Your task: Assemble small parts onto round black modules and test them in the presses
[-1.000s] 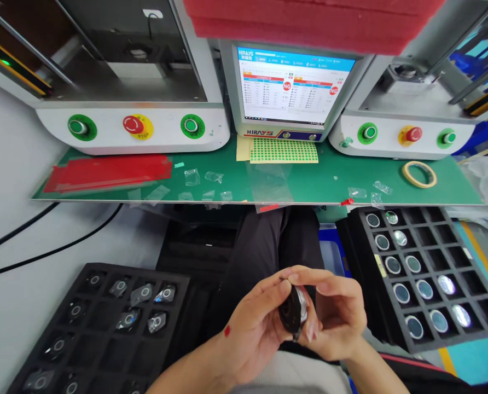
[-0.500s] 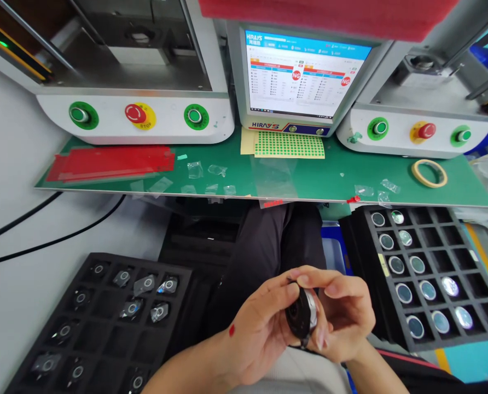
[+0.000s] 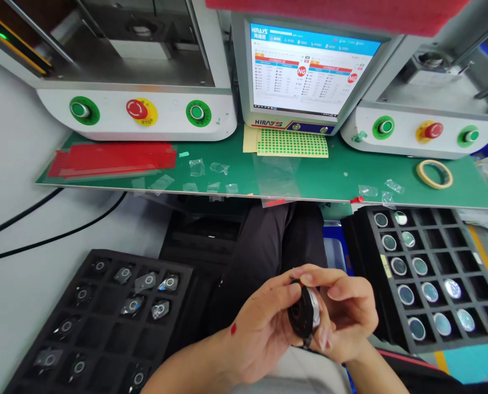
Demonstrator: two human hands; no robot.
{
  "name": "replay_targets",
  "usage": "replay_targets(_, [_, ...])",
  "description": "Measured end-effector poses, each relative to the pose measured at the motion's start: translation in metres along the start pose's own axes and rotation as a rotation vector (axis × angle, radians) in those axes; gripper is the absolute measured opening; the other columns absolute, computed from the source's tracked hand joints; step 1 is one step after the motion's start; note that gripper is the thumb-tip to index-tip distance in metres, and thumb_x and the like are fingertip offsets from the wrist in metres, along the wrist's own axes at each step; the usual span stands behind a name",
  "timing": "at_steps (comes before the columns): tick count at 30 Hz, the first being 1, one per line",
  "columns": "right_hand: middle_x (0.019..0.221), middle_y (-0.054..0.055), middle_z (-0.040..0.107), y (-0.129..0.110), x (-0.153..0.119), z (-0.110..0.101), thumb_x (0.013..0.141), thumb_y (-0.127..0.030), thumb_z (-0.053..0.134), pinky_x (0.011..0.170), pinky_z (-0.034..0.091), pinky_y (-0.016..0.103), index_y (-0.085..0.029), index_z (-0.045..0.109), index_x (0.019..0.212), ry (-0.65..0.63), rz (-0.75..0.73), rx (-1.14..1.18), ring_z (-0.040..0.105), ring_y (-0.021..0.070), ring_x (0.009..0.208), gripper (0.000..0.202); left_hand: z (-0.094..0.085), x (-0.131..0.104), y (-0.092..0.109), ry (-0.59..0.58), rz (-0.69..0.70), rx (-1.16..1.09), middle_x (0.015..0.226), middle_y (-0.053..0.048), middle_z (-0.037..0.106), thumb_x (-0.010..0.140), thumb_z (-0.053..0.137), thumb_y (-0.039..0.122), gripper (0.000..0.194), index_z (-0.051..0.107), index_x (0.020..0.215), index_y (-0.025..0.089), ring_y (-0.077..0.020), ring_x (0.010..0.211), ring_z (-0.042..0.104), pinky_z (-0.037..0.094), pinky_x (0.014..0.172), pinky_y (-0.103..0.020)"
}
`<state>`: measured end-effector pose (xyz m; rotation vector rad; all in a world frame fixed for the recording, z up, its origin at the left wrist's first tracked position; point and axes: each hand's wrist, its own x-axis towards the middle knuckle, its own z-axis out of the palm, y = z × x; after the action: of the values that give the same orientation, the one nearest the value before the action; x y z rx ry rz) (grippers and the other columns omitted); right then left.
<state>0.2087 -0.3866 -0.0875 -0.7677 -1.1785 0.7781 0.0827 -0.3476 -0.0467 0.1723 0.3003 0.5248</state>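
item: disc part (image 3: 305,317), small, round, dark body with a bright rim on its right face. location: low centre of view, over the lap, between both hands, clear of the bench (image 3: 330,180).
left hand (image 3: 260,328): fingers (image 3: 283,290) curled closed on the disc's left face and top edge, thumb near the top.
right hand (image 3: 346,317): fingers (image 3: 330,290) curled closed on the right face and upper rim; both hands touch it, neither nearer.
orientation: disc stands on edge, flat faces turned left and right, its axis running across from palm to palm; fingertips of both hands meet at its top.
nearby: left tray (image 3: 104,323), black, cells with wrapped parts, near the left hand; right tray (image 3: 436,273), black, cells with bare round parts, just beside the right hand.
bench: film scraps (image 3: 195,167), tape roll (image 3: 434,174).
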Motion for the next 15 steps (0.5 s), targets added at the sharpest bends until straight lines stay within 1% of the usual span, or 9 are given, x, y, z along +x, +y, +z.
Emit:
replay_targets(2, [0.114,0.011,0.070,0.0006,0.0031,-0.0002,0.076,-0.017,0.080,0.089,0.063,0.041,-0.021,0.056,0.122,-0.023,-0.041,0.001,0.070,0.0256,0.107,0.051,0.0011,-0.0003,0.0009,-0.004,0.003,-0.002,0.062,-0.004,0.057,0.092,0.058,0.036,0.025,0.065,0.084,0.012,-0.0119,0.062,0.053,0.044,0.066,-0.023])
replay_targets(4, [0.114,0.011,0.070,0.0008,0.0059,0.0001,0.079,-0.017,0.077,0.089,0.063,0.041,-0.019,0.058,0.120,-0.037,-0.056,0.003,0.069,0.0256,0.107,0.046,0.0022,-0.0002,0.0016,-0.009,0.008,-0.003,0.062,-0.003,0.057,0.092,0.058,0.036,0.026,0.066,0.088,0.012,-0.0119,0.061,0.053,0.044,0.066,-0.023])
replay_targets(7, [0.114,0.010,0.070,0.0006,0.0084,0.0012,0.080,-0.017,0.076,0.090,0.062,0.040,-0.019,0.060,0.119,-0.043,-0.060,-0.006,0.069,0.0249,0.107,0.043,0.0024,0.0011,0.0014,-0.004,0.010,-0.009,0.062,-0.003,0.057,0.091,0.059,0.037,0.026,0.067,0.093,0.012,-0.0119,0.061,0.053,0.044,0.065,-0.023])
replay_targets(10, [0.112,0.009,0.070,0.0002,0.0088,0.0028,0.080,-0.018,0.077,0.090,0.062,0.040,-0.021,0.060,0.119,-0.031,-0.038,0.004,0.069,0.0246,0.106,0.043,0.0003,0.0025,0.0005,-0.001,0.020,-0.010,0.063,-0.004,0.057,0.092,0.059,0.036,0.025,0.067,0.089,0.012,-0.0119,0.062,0.053,0.043,0.065,-0.022])
replay_targets(12, [0.112,0.009,0.068,-0.0001,0.0081,0.0039,0.079,-0.018,0.077,0.088,0.062,0.038,-0.022,0.057,0.124,-0.011,-0.030,0.008,0.069,0.0237,0.106,0.049,-0.0015,0.0029,0.0001,-0.010,0.027,-0.014,0.062,-0.004,0.057,0.092,0.059,0.036,0.026,0.067,0.086,0.012,-0.0122,0.063,0.053,0.042,0.064,-0.022])
replay_targets(15, [0.125,0.010,0.062,-0.0002,0.0066,0.0044,0.076,-0.017,0.079,0.091,0.060,0.034,-0.022,0.051,0.132,0.017,-0.009,-0.029,0.068,0.0223,0.108,0.062,-0.0035,0.0027,0.0004,-0.025,0.026,-0.035,0.062,-0.004,0.058,0.091,0.060,0.035,0.026,0.068,0.084,0.012,-0.0131,0.064,0.054,0.044,0.067,-0.024])
